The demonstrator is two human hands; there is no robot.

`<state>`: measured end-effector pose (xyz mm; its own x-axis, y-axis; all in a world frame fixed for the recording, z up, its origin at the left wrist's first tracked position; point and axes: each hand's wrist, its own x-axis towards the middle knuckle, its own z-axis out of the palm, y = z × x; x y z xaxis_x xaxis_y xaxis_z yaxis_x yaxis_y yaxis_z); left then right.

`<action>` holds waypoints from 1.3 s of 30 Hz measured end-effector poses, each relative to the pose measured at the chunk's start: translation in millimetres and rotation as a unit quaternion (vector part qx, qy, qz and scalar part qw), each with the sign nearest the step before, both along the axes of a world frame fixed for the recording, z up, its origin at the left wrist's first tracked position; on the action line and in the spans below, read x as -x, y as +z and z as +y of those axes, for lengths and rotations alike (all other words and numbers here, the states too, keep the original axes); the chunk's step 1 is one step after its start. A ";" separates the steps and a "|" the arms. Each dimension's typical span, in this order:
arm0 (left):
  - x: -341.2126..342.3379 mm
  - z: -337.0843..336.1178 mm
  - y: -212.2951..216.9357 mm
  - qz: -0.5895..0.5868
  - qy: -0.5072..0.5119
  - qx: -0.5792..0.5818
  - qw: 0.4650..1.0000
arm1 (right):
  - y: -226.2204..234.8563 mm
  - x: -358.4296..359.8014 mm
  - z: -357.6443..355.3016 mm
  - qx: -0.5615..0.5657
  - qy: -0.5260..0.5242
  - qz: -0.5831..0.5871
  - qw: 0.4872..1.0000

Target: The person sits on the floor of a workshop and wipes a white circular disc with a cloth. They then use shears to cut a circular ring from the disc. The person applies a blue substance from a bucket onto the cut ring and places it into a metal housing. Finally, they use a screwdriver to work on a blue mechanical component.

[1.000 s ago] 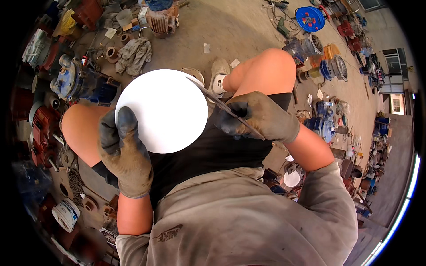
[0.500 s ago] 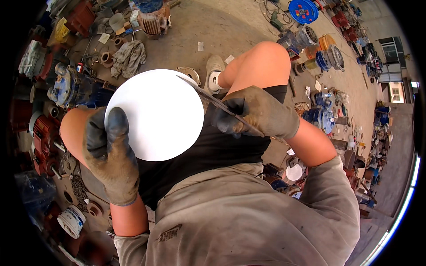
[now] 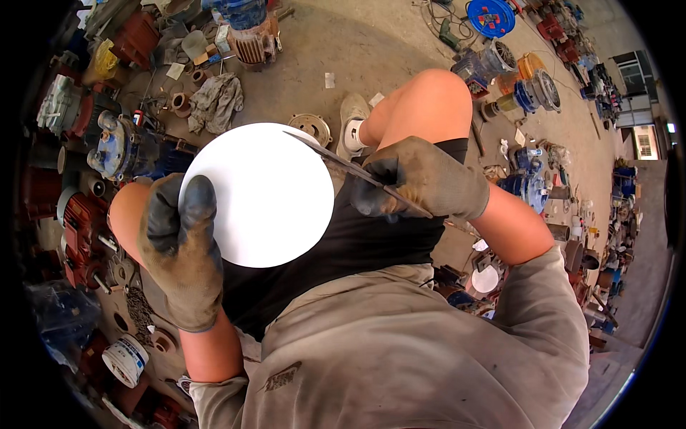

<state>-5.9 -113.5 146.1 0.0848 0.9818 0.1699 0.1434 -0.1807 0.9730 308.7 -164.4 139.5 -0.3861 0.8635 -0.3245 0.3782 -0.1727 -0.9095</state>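
Observation:
My gloved left hand (image 3: 184, 247) grips a flat round white disc (image 3: 264, 204) at its left edge, with the thumb lying on top and the fingers under it. In my gloved right hand (image 3: 411, 179) is a long, thin, flat dark metal blade (image 3: 336, 159), much like a file. It slants from the hand up to the disc's upper right edge, and its tip overlaps that rim. The other end sticks out below the right palm. Disc and blade are both above my lap, between my spread knees. The undersides of the gripping fingers are hidden.
A round metal flange (image 3: 310, 129) lies on the floor beyond the disc, near my shoe (image 3: 353, 118). Blue motors (image 3: 132, 146), red castings (image 3: 78, 236) and a white bucket (image 3: 126, 360) stand at left. At right are more motors (image 3: 525, 179) and a blue cable reel (image 3: 491, 17).
The whole view has shifted slightly, so the surroundings sit a little further right and lower. Both hands keep their hold, and the blade stays by the disc's upper right edge.

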 end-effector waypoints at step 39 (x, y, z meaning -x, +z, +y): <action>18.7 151.9 -45.0 0.117 -0.135 0.188 0.966 | -78.0 -4.1 174.3 -0.009 0.172 -0.052 0.984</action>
